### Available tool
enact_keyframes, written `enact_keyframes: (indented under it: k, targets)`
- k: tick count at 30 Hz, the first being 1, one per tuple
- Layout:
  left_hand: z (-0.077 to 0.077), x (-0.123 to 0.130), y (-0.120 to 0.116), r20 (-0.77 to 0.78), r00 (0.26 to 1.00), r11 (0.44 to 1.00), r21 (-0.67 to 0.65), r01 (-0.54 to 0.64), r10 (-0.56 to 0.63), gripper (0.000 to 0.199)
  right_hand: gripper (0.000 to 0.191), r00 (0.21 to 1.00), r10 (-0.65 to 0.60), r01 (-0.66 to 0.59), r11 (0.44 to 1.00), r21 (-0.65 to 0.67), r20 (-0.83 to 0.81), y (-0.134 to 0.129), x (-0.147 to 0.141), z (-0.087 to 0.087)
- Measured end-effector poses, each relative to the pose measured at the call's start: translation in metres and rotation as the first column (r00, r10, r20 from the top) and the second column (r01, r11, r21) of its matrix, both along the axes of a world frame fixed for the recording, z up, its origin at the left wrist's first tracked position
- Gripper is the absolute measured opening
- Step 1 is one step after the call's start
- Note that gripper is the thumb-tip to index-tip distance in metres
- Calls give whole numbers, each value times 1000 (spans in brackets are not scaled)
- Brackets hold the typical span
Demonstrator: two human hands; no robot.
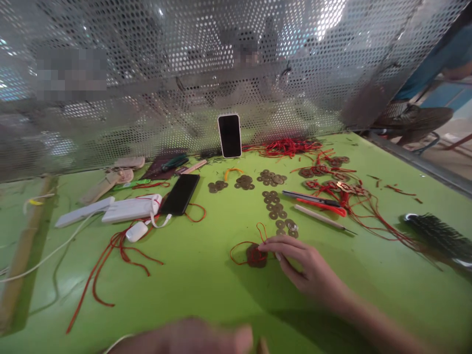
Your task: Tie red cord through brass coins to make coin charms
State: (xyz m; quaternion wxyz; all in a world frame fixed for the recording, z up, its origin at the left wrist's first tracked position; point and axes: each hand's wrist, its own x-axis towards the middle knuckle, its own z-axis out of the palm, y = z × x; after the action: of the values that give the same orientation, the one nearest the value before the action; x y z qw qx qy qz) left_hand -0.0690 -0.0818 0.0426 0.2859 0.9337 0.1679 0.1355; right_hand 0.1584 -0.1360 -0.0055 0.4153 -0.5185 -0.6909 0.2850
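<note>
A cluster of old-style bronze coins (256,256) bound with thin red cord lies on the green table, with loops of cord standing out to its left and above. My right hand (304,263) reaches in from the right, its fingertips holding the cluster at its right edge. At the bottom edge my left hand (191,338) is smeared by motion and partly cut off, so its fingers are unclear. Beyond the cluster, loose coins (277,211) form small groups; more coin piles (244,182) sit farther back.
Right of the coins lie a box cutter (311,198), a thin wooden-handled pick (320,219), red-corded coin pieces (344,187) and a black brush (438,238). A phone (230,135) leans against perforated metal (147,113). Another phone (180,194), a white power bank (131,208) and red cords (106,260) lie left.
</note>
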Motion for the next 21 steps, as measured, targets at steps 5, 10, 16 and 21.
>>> enact_keyframes:
  k: [5, 10, 16, 21]
  targets:
    - [-21, 18, 40, -128, 980, 935, 341, -100, 152, 27, 31, 985, -26, 11, 996, -84, -171, 1, 3, 1]
    - [-43, 21, 61, -218, 935, 910, 373, -184, 278, 17, 29, 984, -54, 42, 997, -71, -168, -1, 4, 2]
    - [-43, 25, 60, -193, 935, 929, 283, -237, 298, 10, 36, 995, -15, 14, 1000, -6, -101, -4, 2, 3]
    - [-32, 28, 46, -45, 937, 913, -216, -347, 345, 7, 42, 998, 57, -53, 995, 88, -41, -2, -3, 5]
